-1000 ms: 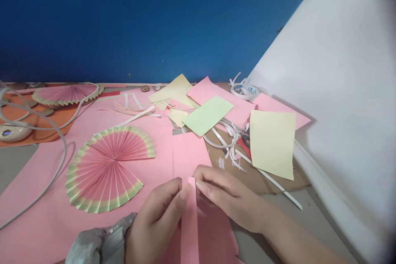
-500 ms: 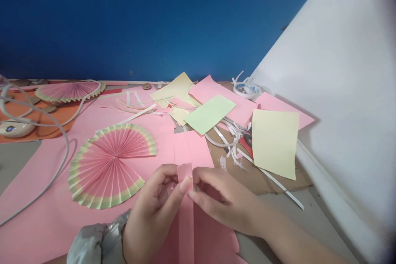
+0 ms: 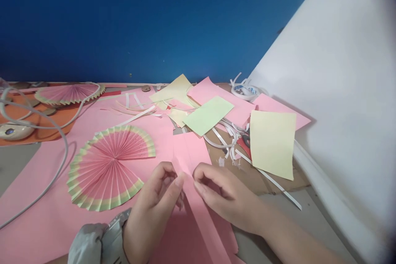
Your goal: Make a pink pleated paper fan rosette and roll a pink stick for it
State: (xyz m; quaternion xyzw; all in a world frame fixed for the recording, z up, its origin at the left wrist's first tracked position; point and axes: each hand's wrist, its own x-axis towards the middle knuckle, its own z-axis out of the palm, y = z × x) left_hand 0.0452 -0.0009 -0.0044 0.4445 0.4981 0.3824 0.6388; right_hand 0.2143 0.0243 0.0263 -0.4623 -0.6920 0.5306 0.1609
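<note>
A narrow pink paper strip (image 3: 202, 218) runs from between my fingertips down to the lower right. My left hand (image 3: 156, 208) pinches its upper end, thumb on top and fingers curled behind. From the other side, my right hand (image 3: 224, 192) has its thumb and index finger closed at the strip's edge. Pink paper sheets (image 3: 173, 235) lie under both hands. Left of them rests a pleated paper fan (image 3: 114, 159), pink with a yellow and green rim, spread into most of a circle.
Loose sheets, one light green (image 3: 208, 115) and one pale yellow (image 3: 272, 144), lie ahead and right. White paper strips (image 3: 229, 138) tangle beside scissors (image 3: 246, 138). A second fan (image 3: 71, 93) and a pale mouse-like device (image 3: 15, 131) sit far left, near a looping cable (image 3: 66, 148).
The strip's lower part has swung to the right and now slants. Its top end no longer stands up plainly between my fingertips. Both hands stay nearly in place.
</note>
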